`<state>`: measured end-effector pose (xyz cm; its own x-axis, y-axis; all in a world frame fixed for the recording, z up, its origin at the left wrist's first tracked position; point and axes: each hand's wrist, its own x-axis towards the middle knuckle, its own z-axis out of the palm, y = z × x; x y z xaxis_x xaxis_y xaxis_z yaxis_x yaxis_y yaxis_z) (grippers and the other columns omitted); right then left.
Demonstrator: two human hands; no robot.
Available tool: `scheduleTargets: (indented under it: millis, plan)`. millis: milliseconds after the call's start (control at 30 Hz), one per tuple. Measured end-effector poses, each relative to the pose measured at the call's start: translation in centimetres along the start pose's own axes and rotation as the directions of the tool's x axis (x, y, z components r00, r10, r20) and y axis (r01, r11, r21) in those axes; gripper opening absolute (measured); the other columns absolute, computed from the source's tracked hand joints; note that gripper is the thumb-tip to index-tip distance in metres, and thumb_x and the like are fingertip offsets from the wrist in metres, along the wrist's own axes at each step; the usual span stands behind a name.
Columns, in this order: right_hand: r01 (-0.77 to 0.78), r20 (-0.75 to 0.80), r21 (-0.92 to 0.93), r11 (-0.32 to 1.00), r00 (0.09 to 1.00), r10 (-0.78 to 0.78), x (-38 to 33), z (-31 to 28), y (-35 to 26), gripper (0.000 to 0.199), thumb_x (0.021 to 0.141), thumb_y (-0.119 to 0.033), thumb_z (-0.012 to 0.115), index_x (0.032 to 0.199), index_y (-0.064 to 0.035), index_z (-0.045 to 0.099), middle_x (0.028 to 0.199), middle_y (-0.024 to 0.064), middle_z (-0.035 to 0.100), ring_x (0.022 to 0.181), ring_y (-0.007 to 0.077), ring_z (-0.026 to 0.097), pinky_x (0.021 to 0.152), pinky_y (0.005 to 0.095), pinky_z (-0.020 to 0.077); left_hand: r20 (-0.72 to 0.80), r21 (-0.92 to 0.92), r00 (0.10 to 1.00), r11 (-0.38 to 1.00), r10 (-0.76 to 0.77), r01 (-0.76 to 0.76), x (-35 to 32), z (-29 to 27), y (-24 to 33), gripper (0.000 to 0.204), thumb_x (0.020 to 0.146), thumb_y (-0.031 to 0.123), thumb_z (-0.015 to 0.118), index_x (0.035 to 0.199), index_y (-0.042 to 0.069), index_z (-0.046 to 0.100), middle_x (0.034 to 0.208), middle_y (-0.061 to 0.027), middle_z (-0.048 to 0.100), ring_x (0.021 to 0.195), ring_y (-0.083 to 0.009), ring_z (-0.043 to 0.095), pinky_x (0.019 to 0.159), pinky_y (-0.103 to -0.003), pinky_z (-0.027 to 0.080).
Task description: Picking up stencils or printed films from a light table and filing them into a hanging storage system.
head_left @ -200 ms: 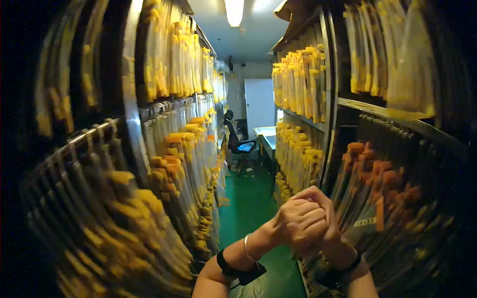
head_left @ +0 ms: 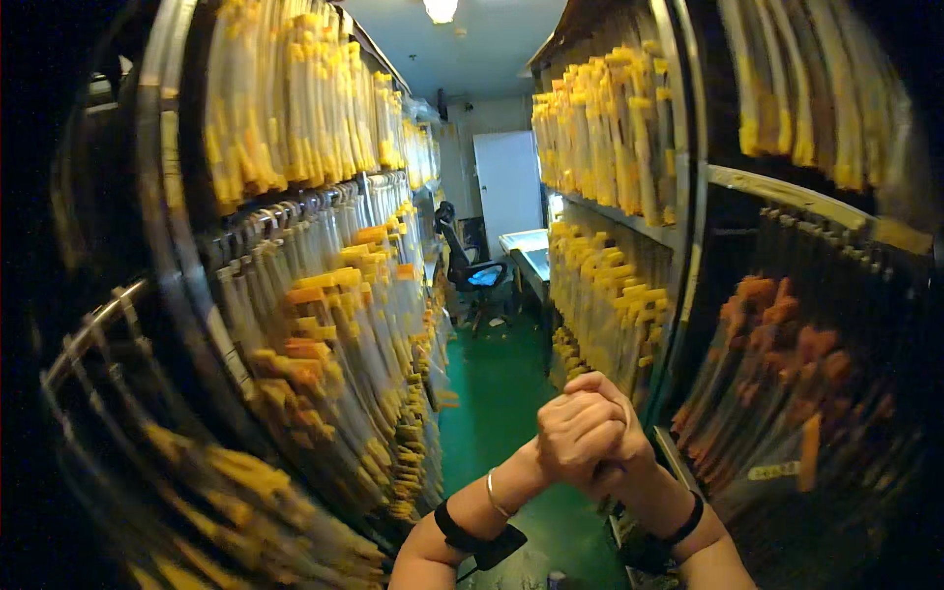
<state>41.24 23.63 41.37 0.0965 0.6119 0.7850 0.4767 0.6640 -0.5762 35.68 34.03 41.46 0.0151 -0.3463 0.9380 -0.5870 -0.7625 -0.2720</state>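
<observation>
My left hand (head_left: 575, 438) and my right hand (head_left: 632, 450) are clasped together in front of me, above the aisle floor. The fingers of the left are curled into a fist, and those of the right wrap against it. Nothing shows between them, though the inner side of the palms is hidden. A thin pale bangle (head_left: 495, 492) and a black strap with a dark box (head_left: 477, 541) are on my left forearm. Around my right wrist is a black band (head_left: 688, 521). Neither hand touches the hanging clear sleeves with yellow ends (head_left: 615, 305) beyond them.
Racks of hanging sleeves (head_left: 334, 285) line the left side; more with orange ends (head_left: 777, 354) hang at right. Between them runs a green floor (head_left: 492, 393). At the far end stand a black office chair (head_left: 472, 261), a lit table (head_left: 531, 251) and a white door-like panel (head_left: 506, 182).
My view has moved forward along the aisle and tipped slightly down, so the nearer racks slide outward. My hands stay clasped, a little further left in the picture.
</observation>
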Motion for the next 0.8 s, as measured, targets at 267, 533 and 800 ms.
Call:
scheduleTargets:
  millis: [267, 533, 800]
  plan:
    - [-0.478, 0.531, 0.761, -0.439, 0.847, -0.002, 11.5, -0.9, 19.2, 0.042, 0.096, -0.041, 0.037, 0.094, -0.0025, 0.053, 0.057, 0.0004, 0.038, 0.042, 0.0108, 0.038, 0.035, 0.0225, 0.0341, -0.236, -0.158, 0.804, 0.838, -0.546, 0.522, -6.6, -3.9, -16.7, 0.062, 0.078, 0.044, 0.064, 0.118, 0.001, 0.046, 0.119, -0.0174, 0.05, 0.111, -0.0271, 0.049, 0.095, -0.04, 0.038]
    - [-0.674, 0.67, 0.733, -0.09, 0.739, -0.076, 19.6, 0.3, 42.7, 0.054, 0.094, -0.05, 0.034, 0.074, -0.0039, 0.053, 0.053, 0.0054, 0.047, 0.035, 0.0156, 0.04, 0.03, 0.0254, 0.0304, 0.357, -0.537, 0.817, 0.617, -0.452, 0.576, -14.2, -3.6, -36.6, 0.018, 0.081, 0.012, 0.063, 0.081, -0.005, 0.064, 0.083, -0.0148, 0.066, 0.077, -0.0251, 0.063, 0.069, -0.033, 0.05]
    - [-0.568, 0.533, 0.815, 0.119, 0.813, 0.234, 29.0, -2.4, 59.0, 0.043, 0.092, -0.043, 0.04, 0.077, -0.0046, 0.055, 0.058, 0.0072, 0.051, 0.041, 0.019, 0.046, 0.035, 0.0286, 0.0349, 0.356, -0.621, 0.797, 0.514, -0.487, 0.592, -19.0, -2.2, -55.7, 0.015, 0.076, 0.001, 0.058, 0.062, -0.001, 0.055, 0.063, -0.012, 0.058, 0.056, -0.0245, 0.058, 0.052, -0.032, 0.047]
